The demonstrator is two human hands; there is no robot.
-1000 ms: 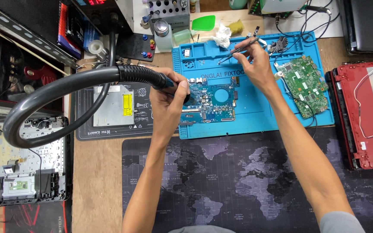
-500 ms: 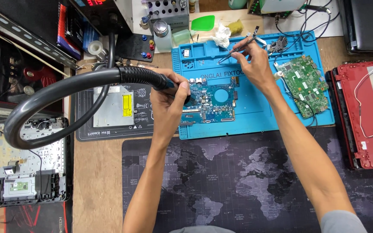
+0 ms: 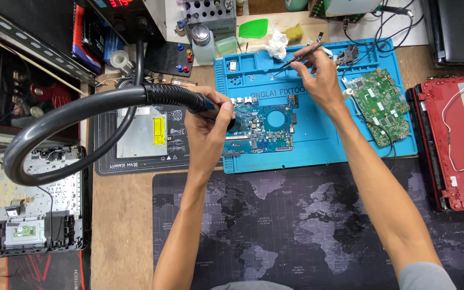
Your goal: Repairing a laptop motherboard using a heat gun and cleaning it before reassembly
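Gripping the thick grey hose (image 3: 81,115) by its ribbed black nozzle end, left hand (image 3: 210,121) closed tight around it, tip pointed down at the left edge of the blue circuit board (image 3: 261,129). Lying flat on the blue work mat (image 3: 318,156), that board, between the two hands. Right hand (image 3: 318,78) pinched shut on a thin dark tool (image 3: 299,56), perhaps tweezers, held up over the mat's top trays, apart from the board.

Best done, by the look of it, with the nozzle held steady and close above the board without pressing on the small parts. Worth bracing the left wrist against the mat edge, since the long hose loops out to the left and likely pulls sideways. Thin tool best brought in low and from the right, clear of the nozzle tip. Care needed near the green circuit board (image 3: 382,104) lying just right of the hand, and near the crumpled white tissue (image 3: 277,43) at the mat's top edge. Exact nozzle contact with the board hidden behind the fingers.
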